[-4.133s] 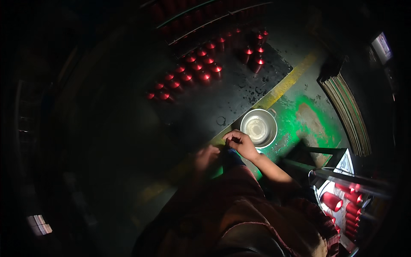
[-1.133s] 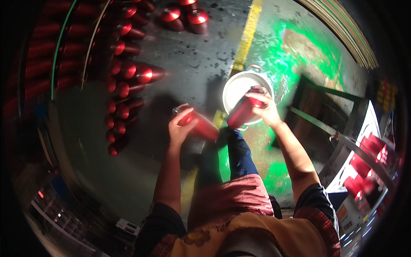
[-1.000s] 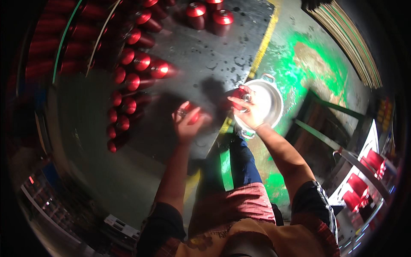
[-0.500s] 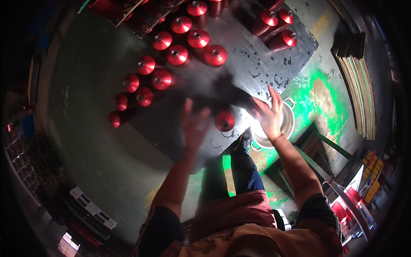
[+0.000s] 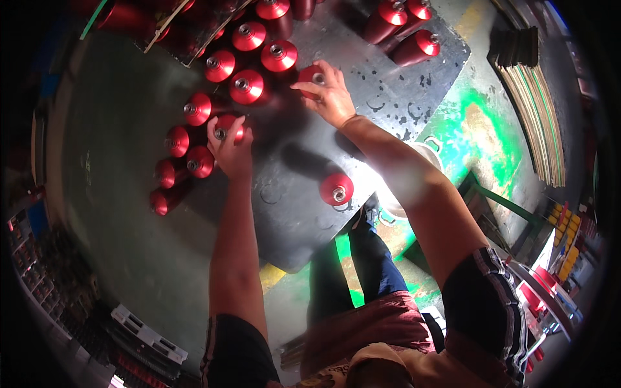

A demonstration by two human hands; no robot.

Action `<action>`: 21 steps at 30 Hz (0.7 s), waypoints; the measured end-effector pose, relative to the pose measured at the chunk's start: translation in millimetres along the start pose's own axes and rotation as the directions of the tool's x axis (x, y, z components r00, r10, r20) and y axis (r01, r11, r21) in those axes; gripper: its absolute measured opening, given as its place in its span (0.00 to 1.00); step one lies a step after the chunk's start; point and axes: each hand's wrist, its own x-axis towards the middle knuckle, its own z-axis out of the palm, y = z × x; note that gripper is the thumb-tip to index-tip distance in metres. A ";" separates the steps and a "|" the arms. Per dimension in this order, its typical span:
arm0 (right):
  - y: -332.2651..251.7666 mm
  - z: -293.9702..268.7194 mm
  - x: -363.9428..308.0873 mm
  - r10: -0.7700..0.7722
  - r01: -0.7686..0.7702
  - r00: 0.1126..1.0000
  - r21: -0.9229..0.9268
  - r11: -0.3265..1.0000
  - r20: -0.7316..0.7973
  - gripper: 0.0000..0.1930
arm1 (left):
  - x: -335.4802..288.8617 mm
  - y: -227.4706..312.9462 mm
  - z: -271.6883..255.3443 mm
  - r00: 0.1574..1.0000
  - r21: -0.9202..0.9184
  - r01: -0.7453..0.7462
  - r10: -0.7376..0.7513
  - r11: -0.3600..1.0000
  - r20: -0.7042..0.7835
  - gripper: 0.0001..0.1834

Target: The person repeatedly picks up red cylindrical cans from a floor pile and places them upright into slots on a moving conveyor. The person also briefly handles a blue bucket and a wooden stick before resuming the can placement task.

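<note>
Several shiny red metal bottles with domed shoulders and narrow bare necks stand on a dark metal tabletop [image 5: 272,220]. My left hand [image 5: 231,154] has its fingers curled around the top of one red bottle [image 5: 226,127] in the left group. Farther right and away from me, my right hand [image 5: 333,100] grips another red bottle [image 5: 310,81] around its shoulder, the fingers hiding part of it. A single red bottle [image 5: 337,189] stands apart near the table's near edge, with neither hand on it.
A metal pot [image 5: 424,152] with loop handles is partly hidden under my right forearm. Three more red bottles [image 5: 414,48] are at the far right of the table. A stack of flat sheets [image 5: 533,116] lies on the right. A rack of red bottles [image 5: 123,16] is at the far left.
Both hands have moved away from me over the table, the left also leftward, and each has closed on a red bottle. The view has shifted slightly.
</note>
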 end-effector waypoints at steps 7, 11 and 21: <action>-0.1 -170.6 -67.9 0.195 -0.144 0.977 0.409 0.901 -0.087 0.26 | -35.1 47.8 -121.3 0.993 -0.025 -0.066 0.068 0.997 0.100 0.20; 9.6 -286.0 -143.1 0.518 -0.228 0.853 0.857 0.462 -0.053 0.22 | -63.4 76.6 -179.2 0.950 -0.702 0.248 -0.023 0.668 0.313 0.27; 74.1 -318.6 -367.4 0.252 -0.383 0.915 0.874 0.299 0.314 0.36 | -232.1 193.4 -4.3 0.093 -0.094 0.996 0.037 0.009 0.995 0.30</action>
